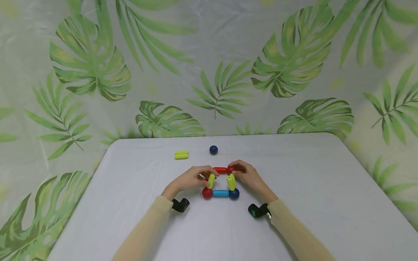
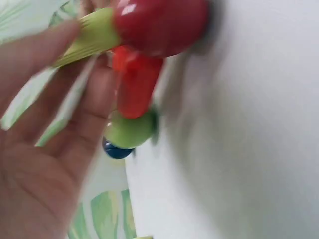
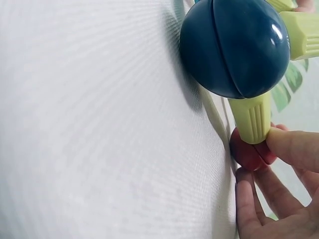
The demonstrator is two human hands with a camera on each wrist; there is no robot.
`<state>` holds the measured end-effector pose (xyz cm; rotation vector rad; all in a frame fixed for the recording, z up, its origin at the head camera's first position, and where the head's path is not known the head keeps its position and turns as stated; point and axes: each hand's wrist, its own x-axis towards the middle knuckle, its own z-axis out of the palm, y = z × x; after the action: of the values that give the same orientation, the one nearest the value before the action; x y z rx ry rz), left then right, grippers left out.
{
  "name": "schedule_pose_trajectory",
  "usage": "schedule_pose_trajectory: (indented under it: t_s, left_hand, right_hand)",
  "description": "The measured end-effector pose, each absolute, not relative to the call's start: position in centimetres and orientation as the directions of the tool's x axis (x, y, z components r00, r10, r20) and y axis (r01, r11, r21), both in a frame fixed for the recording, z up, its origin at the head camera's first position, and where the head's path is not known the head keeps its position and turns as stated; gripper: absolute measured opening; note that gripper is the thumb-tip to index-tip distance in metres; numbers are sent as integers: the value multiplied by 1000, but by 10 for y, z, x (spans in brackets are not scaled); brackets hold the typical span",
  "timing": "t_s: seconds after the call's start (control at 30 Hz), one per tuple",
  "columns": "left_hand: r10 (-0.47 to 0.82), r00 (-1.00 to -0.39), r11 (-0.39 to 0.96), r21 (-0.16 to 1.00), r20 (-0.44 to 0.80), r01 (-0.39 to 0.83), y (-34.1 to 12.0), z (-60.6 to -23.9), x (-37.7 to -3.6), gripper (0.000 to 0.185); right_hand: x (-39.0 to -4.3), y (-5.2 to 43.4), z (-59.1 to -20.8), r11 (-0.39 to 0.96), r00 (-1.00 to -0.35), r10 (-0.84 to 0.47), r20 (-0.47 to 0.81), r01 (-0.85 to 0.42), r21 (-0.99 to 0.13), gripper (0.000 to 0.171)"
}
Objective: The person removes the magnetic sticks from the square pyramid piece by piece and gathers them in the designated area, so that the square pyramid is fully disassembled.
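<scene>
Already the square frame looks nearly closed from where I sit: blue rod [image 1: 220, 193] between red ball [image 1: 207, 193] and dark blue ball [image 1: 233, 194] at 6 o'clock, two yellow-green rods [image 1: 231, 182] up the sides, red rod [image 1: 220, 169] across 12 o'clock. I judge only the far corners need seating; a spare yellow-green piece [image 1: 181, 155] and loose blue ball [image 1: 213, 149] lie beyond. My left hand [image 1: 191, 179] pinches the far left corner, my right hand [image 1: 249, 177] pinches the far right one, mid-bench [image 1: 326, 188].
</scene>
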<state>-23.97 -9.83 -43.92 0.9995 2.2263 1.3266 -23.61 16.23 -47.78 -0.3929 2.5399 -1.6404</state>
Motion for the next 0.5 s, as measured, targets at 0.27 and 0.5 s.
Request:
schedule_pose_trajectory:
  t_s: [0.27,0.5]
  left_hand:
    - [456,-878,315,895,147,314,-105,-448,-239,20]
    - [-1,-994,481,871,112,98,-144,-453,-257,18]
  right_hand:
    - [-235,162,-478,393,-966,-256,40,-142,-908,25]
    - [-235,163,-479,376,-961,-268,62,-164,-912,24]
